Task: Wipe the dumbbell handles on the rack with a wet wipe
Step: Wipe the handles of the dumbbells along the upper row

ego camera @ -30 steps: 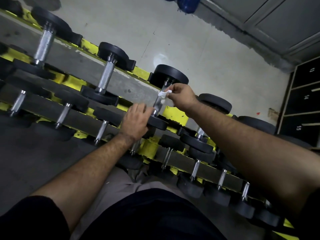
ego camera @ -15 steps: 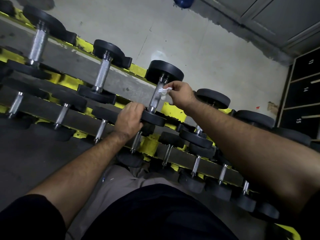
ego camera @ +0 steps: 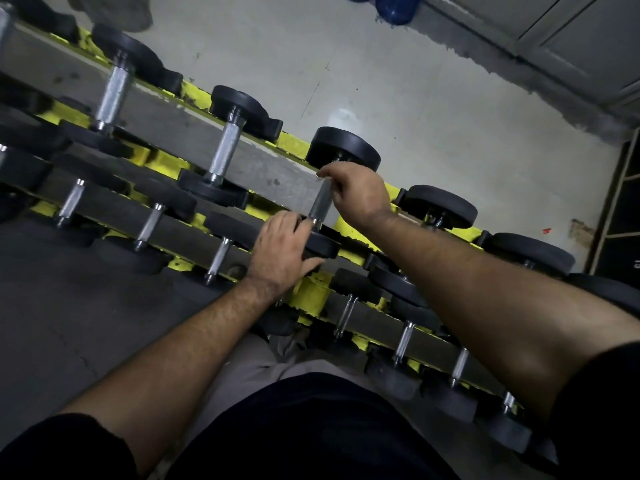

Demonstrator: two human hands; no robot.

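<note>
— While the left hand (ego camera: 282, 247) lies flat on the black weight (ego camera: 320, 244), where's the right hand (ego camera: 353, 194)?
— Mid-frame, curled round the shiny handle (ego camera: 318, 202) on the yellow rack (ego camera: 194, 95). I can't see the wipe.

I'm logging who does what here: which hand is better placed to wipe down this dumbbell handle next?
The right hand: it grips the top of the dumbbell handle; the wipe itself is hidden. The left hand rests on the near weight head, steadying it.
</note>
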